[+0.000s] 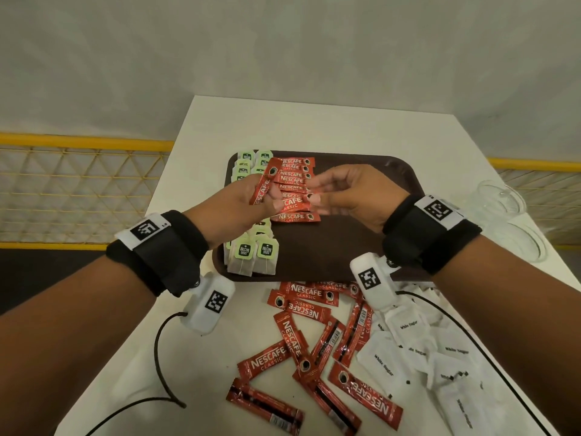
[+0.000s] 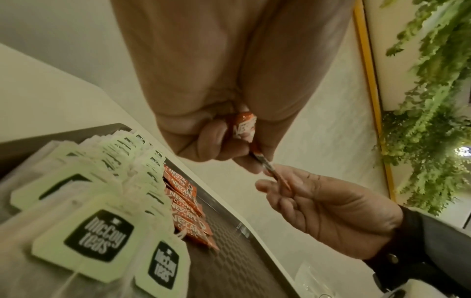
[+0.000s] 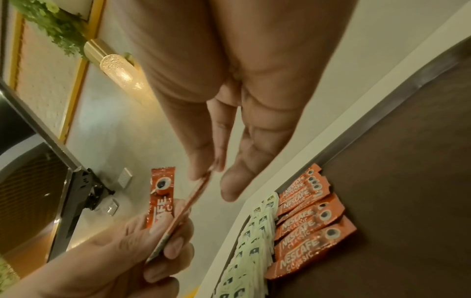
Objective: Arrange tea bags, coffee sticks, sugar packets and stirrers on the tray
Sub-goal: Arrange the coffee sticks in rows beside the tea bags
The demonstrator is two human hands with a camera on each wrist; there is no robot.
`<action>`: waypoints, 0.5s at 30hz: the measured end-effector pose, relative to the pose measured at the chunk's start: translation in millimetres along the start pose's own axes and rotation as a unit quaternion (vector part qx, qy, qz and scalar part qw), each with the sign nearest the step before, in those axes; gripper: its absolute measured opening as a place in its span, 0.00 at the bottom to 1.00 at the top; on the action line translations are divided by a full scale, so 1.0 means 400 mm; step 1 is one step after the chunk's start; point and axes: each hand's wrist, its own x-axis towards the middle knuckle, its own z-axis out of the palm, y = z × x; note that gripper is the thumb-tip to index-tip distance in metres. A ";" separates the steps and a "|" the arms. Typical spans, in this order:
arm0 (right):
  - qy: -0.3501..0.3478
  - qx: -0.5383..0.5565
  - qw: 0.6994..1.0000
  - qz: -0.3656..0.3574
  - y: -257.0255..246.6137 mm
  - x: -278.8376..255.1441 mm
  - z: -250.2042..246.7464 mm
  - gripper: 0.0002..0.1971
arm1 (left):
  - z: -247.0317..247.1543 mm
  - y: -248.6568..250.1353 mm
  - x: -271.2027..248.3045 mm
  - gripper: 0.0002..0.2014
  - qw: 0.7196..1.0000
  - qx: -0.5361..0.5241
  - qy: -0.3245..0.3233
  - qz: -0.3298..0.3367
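Observation:
A brown tray (image 1: 330, 247) holds a column of green-tagged tea bags (image 1: 251, 250) along its left side and a row of red coffee sticks (image 1: 292, 174) beside them. Above that row my left hand (image 1: 248, 196) grips two coffee sticks: one stands upright (image 1: 262, 188), the other (image 1: 294, 202) points right. My right hand (image 1: 345, 190) pinches the free end of that second stick between thumb and fingertips (image 3: 203, 171). The right wrist view shows the shared stick (image 3: 188, 203) edge-on. No stirrers are in view.
Several loose coffee sticks (image 1: 301, 338) lie on the white table in front of the tray, with white sugar packets (image 1: 408, 350) to their right. Clear plastic cups (image 1: 503, 196) stand at the table's right edge. Black wrist cables (image 1: 160, 357) trail over the near table.

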 end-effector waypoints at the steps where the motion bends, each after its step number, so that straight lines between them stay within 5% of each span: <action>1: 0.002 0.000 1.000 0.019 0.002 -0.002 -0.002 0.12 | 0.000 0.000 0.001 0.07 1.000 -0.004 0.004 0.003; 7: 0.024 -0.036 0.997 0.061 0.014 -0.001 -0.013 0.09 | -0.006 0.003 0.001 0.03 0.998 0.059 0.017 0.019; 11: 0.042 -0.011 0.994 0.102 0.033 0.006 -0.030 0.06 | -0.007 0.007 -0.004 0.10 0.995 0.087 0.057 0.003; 15: 0.053 -0.053 0.979 0.188 0.068 0.000 -0.057 0.04 | -0.030 -0.009 -0.019 0.04 0.991 -0.052 0.081 -0.090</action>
